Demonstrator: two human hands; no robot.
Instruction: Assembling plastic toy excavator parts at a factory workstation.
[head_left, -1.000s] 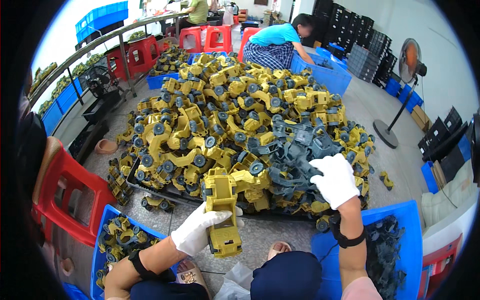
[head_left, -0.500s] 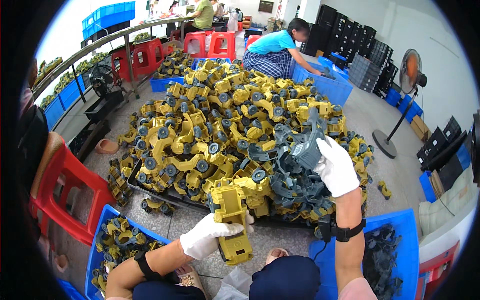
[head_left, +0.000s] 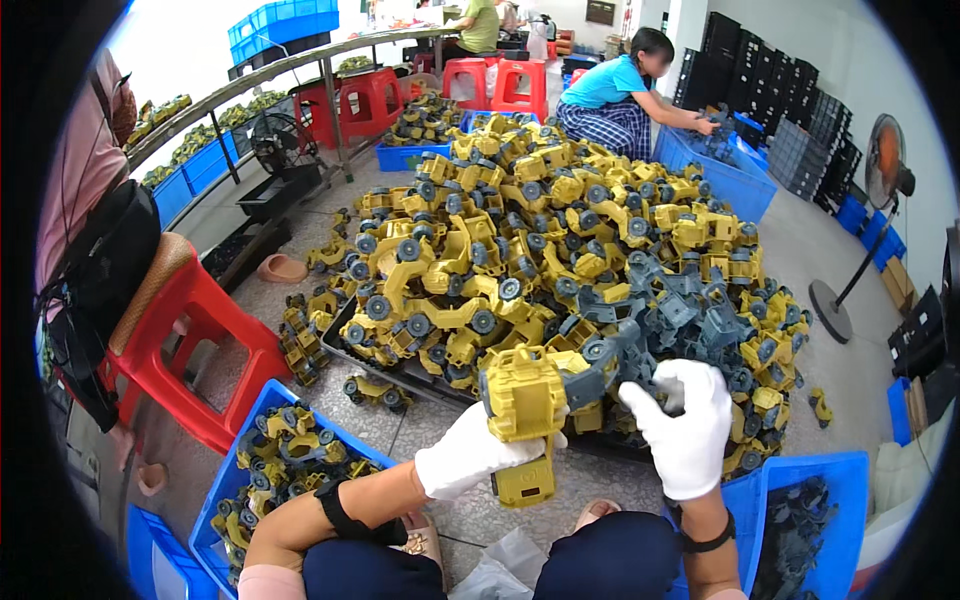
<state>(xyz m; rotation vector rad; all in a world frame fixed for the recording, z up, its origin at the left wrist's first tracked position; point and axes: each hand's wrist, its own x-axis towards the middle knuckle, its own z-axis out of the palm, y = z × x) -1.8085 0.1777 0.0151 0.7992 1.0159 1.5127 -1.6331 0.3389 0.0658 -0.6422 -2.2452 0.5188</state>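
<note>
1 yellow toy truck (head_left: 522, 393) is held by the left hand (head_left: 478, 455), fingers wrapped round it, before the toy pile (head_left: 560, 215), apparently so the grey part (head_left: 590, 384) beside it can be reached by the right hand (head_left: 690, 432), half-curled and seemingly empty.

Two white-gloved hands (head_left: 690, 435); one held yellow plastic toy vehicle (head_left: 522, 392); two round, dark-caged fans (head_left: 884, 165); heaped yellow plastic toy vehicles with grey wheels (head_left: 404, 278) and dark-grey plastic parts (head_left: 672, 308), too many to count.
</note>
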